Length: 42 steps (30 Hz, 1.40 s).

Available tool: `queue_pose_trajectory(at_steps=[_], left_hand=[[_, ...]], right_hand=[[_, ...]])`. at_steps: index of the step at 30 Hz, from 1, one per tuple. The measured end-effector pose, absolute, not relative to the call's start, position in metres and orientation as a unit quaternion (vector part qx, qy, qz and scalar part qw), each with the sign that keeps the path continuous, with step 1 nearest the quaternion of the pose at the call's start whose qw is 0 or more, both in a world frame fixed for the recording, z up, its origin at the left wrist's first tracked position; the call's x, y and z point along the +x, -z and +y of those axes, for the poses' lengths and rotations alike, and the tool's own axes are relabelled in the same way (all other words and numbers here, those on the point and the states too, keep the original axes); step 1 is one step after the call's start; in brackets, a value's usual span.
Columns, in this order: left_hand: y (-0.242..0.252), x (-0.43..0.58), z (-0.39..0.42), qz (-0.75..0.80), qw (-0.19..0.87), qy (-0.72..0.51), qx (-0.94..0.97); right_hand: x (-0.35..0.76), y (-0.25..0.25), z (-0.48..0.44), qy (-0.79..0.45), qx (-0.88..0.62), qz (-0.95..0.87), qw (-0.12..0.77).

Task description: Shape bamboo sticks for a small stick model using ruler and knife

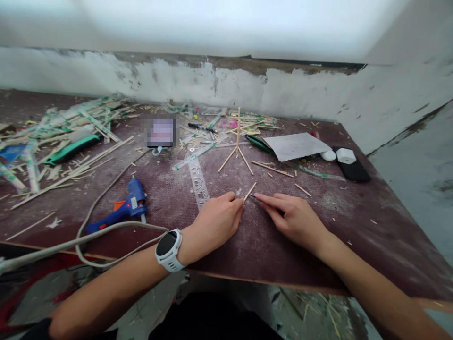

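My left hand, wearing a white watch on the wrist, is closed on a short wooden stick that points up and away. My right hand pinches a thin dark tool, its tip close to the stick; I cannot tell its kind. Just beyond both hands stands a small frame of wooden sticks, one upright with legs spreading at its foot. A clear stencil ruler lies beside my left hand, partly hidden by it. Further left rests a blue glue gun.
Loose sticks and plastic wrappers pile up at the back left, near a green-handled cutter. A phone lies behind the glue gun. A grey cable loops over the front edge. White paper and a black case lie right.
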<state>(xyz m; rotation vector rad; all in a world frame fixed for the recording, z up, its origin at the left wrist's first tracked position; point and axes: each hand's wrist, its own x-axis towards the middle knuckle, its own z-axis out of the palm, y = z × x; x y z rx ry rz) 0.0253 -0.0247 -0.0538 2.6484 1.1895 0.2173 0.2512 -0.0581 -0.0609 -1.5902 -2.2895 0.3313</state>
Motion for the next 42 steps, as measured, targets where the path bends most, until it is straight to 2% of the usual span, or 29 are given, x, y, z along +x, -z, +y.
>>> queue_pose_trajectory(at_steps=[15, 24, 26, 33, 42], left_hand=[[0.055, 0.026, -0.024, 0.406, 0.114, -0.07, 0.904], [0.057, 0.027, -0.024, 0.403, 0.126, -0.082, 0.903], [0.056, 0.027, -0.024, 0.401, 0.126, -0.085, 0.903], [0.055, 0.026, -0.022, 0.398, 0.12, -0.087, 0.905], [0.053, 0.027, -0.024, 0.402, 0.115, -0.074, 0.905]], right_hand=[[0.251, 0.063, -0.058, -0.102, -0.55, -0.814, 0.156], [0.24, 0.057, -0.064, -0.025, -0.586, -0.809, 0.037], [0.241, 0.057, -0.063, -0.036, -0.585, -0.809, 0.052], [0.247, 0.064, -0.059, -0.117, -0.568, -0.794, 0.183], [0.246, 0.071, -0.059, -0.09, -0.568, -0.799, 0.174]])
